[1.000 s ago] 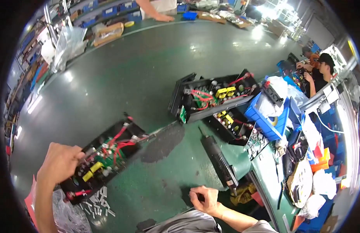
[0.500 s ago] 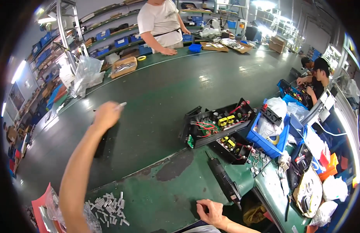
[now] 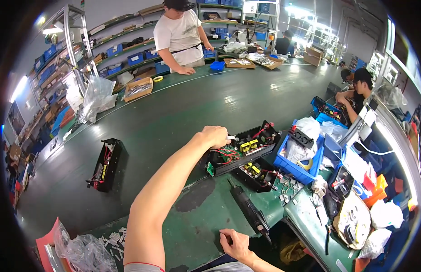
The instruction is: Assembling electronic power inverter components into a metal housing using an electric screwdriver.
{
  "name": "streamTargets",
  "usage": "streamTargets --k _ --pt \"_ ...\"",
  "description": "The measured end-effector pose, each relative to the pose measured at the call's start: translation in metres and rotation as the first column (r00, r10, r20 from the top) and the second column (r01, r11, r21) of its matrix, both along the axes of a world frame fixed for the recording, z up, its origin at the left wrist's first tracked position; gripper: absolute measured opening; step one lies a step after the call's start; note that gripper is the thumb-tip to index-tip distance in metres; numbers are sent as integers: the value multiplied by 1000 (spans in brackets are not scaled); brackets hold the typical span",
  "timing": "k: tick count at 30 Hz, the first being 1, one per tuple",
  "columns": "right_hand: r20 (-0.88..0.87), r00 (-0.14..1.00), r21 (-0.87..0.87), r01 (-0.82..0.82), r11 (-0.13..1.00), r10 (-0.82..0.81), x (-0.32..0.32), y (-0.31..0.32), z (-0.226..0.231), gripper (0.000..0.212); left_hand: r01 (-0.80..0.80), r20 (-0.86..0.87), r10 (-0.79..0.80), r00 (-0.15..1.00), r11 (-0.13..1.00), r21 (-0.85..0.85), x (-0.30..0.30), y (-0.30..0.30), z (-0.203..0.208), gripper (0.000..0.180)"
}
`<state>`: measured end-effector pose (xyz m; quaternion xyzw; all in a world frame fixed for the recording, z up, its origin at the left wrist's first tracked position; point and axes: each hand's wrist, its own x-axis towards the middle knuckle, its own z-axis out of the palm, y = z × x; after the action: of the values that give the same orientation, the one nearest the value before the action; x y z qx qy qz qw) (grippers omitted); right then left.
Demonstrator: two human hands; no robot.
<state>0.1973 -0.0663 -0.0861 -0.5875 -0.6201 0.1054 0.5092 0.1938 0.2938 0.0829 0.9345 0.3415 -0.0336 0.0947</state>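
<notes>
My left hand (image 3: pixel 214 136) reaches over the open black housing (image 3: pixel 240 158), which holds a green circuit board, yellow parts and red wires. Its fingers are closed around a slim white-ended stick (image 3: pixel 231 138), whose exact kind I cannot make out. The hand hides the housing's far left corner. Tucked close in front is a second black housing (image 3: pixel 257 176) with similar parts. A third black housing (image 3: pixel 105 165) stands by itself at the left. My right hand (image 3: pixel 236 245) rests on the near green bench with curled fingers and nothing visible in them.
A black electric screwdriver (image 3: pixel 249 206) lies right of centre. To its right are loose metal pieces (image 3: pixel 288 188) and a full blue bin (image 3: pixel 294 167). Small light tubes (image 3: pixel 114 242) and plastic bags (image 3: pixel 85 256) lie at near left. Across the table stands a person (image 3: pixel 181 36).
My left hand has swung right from the lone housing to the open one, still holding the stick. That left housing is now uncovered. My right hand stays on the bench; the view has shifted slightly.
</notes>
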Motion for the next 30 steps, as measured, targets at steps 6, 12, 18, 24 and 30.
streamTargets --k 6,12,18,24,30 --pt "16 1000 34 -14 999 13 3 1 1 19 67 81 -67 994 998 2 -17 -25 13 43" --pt "-26 999 67 -17 998 19 0 3 6 19 54 203 -70 977 995 86 -78 -79 42 40" --pt "-32 999 42 -38 998 39 7 0 5 19 -121 363 73 929 986 112 -167 -172 50 29" --pt "-48 996 84 -77 994 81 8 -1 4 21 -459 319 410 855 883 97 -238 -272 22 35" --pt "-40 996 54 -73 996 75 5 -1 1 22 -699 208 684 699 715 -5 -249 -307 -62 35"
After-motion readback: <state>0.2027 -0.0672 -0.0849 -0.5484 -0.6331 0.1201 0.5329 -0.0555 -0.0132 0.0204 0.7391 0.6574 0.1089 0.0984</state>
